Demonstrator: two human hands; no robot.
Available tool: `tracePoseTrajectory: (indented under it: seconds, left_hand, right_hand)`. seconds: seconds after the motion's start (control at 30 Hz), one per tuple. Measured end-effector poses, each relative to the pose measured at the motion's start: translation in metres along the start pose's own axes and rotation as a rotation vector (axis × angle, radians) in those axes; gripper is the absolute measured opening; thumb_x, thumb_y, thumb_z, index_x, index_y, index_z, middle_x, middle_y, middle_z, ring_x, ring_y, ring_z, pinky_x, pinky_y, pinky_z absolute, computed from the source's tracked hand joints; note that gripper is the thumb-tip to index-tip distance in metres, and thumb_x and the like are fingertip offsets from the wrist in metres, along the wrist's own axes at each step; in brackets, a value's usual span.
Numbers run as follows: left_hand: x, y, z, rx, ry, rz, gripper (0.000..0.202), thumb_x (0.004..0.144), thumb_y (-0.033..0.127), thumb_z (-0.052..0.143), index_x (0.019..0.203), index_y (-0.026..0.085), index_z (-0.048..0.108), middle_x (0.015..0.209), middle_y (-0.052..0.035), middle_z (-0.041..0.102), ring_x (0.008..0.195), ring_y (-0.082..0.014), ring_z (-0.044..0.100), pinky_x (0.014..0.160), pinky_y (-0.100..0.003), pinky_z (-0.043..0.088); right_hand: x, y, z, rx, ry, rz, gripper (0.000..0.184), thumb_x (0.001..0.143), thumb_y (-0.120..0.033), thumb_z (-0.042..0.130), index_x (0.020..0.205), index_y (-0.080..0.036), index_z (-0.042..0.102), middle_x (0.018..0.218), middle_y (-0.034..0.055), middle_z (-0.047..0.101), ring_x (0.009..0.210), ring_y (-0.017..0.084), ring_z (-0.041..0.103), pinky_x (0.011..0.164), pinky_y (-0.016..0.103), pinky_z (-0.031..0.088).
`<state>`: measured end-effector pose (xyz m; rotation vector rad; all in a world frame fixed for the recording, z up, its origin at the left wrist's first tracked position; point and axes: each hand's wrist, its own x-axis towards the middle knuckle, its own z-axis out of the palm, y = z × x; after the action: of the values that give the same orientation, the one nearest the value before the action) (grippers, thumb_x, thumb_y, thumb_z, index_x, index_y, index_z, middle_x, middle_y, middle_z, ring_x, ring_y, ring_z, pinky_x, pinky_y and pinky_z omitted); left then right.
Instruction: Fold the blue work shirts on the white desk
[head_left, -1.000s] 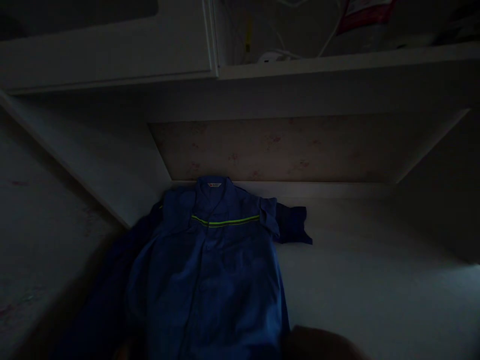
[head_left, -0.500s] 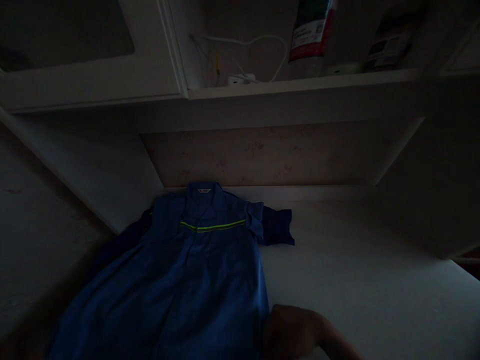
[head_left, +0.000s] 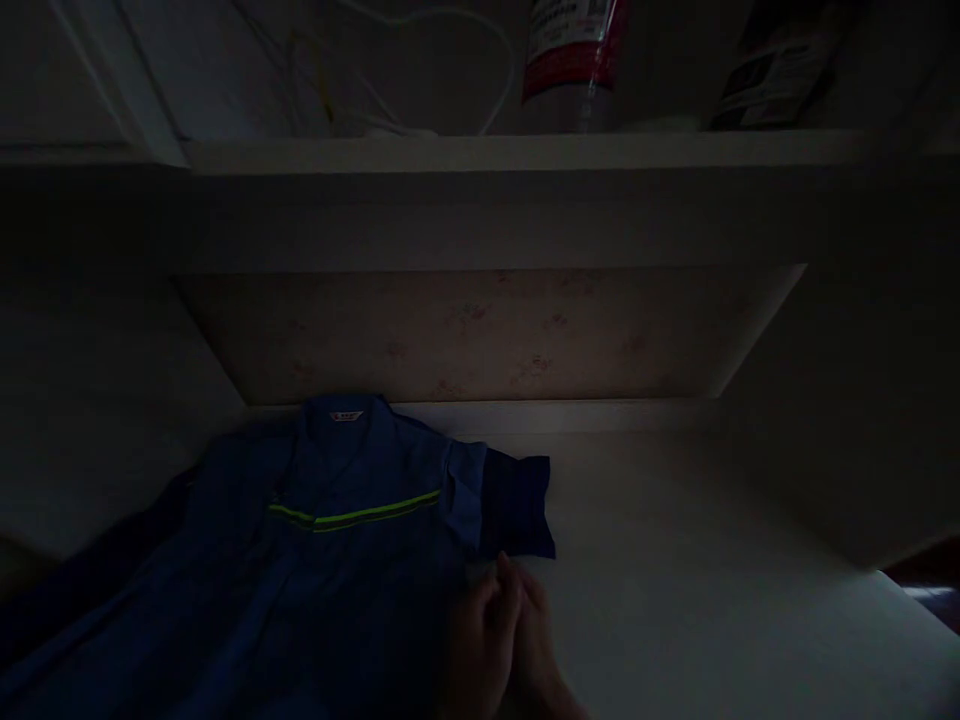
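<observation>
A blue work shirt (head_left: 352, 600) lies spread face up on the white surface, its collar away from me. A yellow-green stripe crosses its chest, and a darker blue sleeve end (head_left: 519, 505) sticks out to the right. Just below that sleeve, at the shirt's right side, my left hand (head_left: 480, 635) is closed with its thumb on top. My right hand (head_left: 534, 630) presses against it from the right, fingers also closed. Shadow and the hands themselves hide whether shirt cloth is pinched between the fingers.
A white shelf (head_left: 480, 155) overhangs the back, bearing a red-labelled bottle (head_left: 571, 60), a dark container (head_left: 772, 85) and a white cable (head_left: 450, 12). Behind the surface is a flower-patterned wall panel (head_left: 480, 335). Side walls close in left and right. The light is very dim.
My right hand has moved up and left along the shirt's side, and my left hand has come in beside it. The view has shifted to the right; the shirt still lies spread.
</observation>
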<state>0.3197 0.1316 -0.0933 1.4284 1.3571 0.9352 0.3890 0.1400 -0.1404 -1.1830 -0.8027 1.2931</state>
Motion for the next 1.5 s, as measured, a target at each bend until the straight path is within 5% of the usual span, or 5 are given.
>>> tracePoseTrajectory:
  seconds: [0.13,0.37,0.57,1.0,1.5]
  left_hand:
    - [0.0,-0.023,-0.007,-0.034,-0.016,-0.107,0.06,0.082,0.076,0.038,0.072,0.027,0.071,0.082,-0.0101,0.075,0.078,-0.0263,0.067,0.07,-0.032,0.051]
    - [0.0,-0.029,-0.01,-0.059,-0.049,-0.141,0.061,0.085,0.073,0.039,0.085,0.023,0.074,0.089,-0.0117,0.076,0.088,-0.0275,0.067,0.076,-0.032,0.052]
    - [-0.002,-0.028,-0.013,-0.132,-0.083,-0.144,0.052,0.09,0.062,0.045,0.08,0.019,0.071,0.075,-0.0065,0.071,0.071,-0.0196,0.063,0.069,-0.027,0.049]
    - [-0.003,-0.022,-0.015,-0.154,-0.092,-0.118,0.049,0.093,0.058,0.045,0.075,0.018,0.068,0.066,-0.0033,0.065,0.064,-0.0152,0.057,0.062,-0.025,0.041]
    - [-0.002,-0.022,-0.015,-0.166,-0.081,-0.103,0.045,0.094,0.053,0.047,0.082,0.017,0.071,0.075,-0.005,0.071,0.067,-0.0155,0.059,0.064,-0.025,0.043]
  right_hand:
    - [0.004,-0.003,0.004,0.007,0.005,0.097,0.059,0.068,-0.077,0.063,0.059,-0.022,0.043,0.055,-0.0061,0.029,0.054,0.01,0.025,0.047,0.025,0.028]
    - [0.005,-0.012,0.006,-0.184,-0.051,0.106,0.055,0.076,-0.072,0.054,0.058,-0.022,0.04,0.056,-0.0052,0.03,0.055,0.01,0.024,0.047,0.025,0.024]
    - [0.004,-0.009,0.003,-0.268,-0.065,0.094,0.05,0.084,-0.063,0.049,0.059,-0.021,0.04,0.056,-0.0055,0.032,0.056,0.01,0.026,0.048,0.025,0.025]
    - [0.003,-0.002,0.0,-0.204,-0.075,0.1,0.045,0.084,-0.057,0.054,0.061,-0.022,0.04,0.057,-0.0062,0.03,0.056,0.01,0.026,0.047,0.024,0.026]
    - [0.003,-0.004,0.0,-0.229,-0.068,0.089,0.041,0.085,-0.054,0.052,0.062,-0.022,0.041,0.058,-0.0055,0.033,0.057,0.011,0.028,0.049,0.024,0.028]
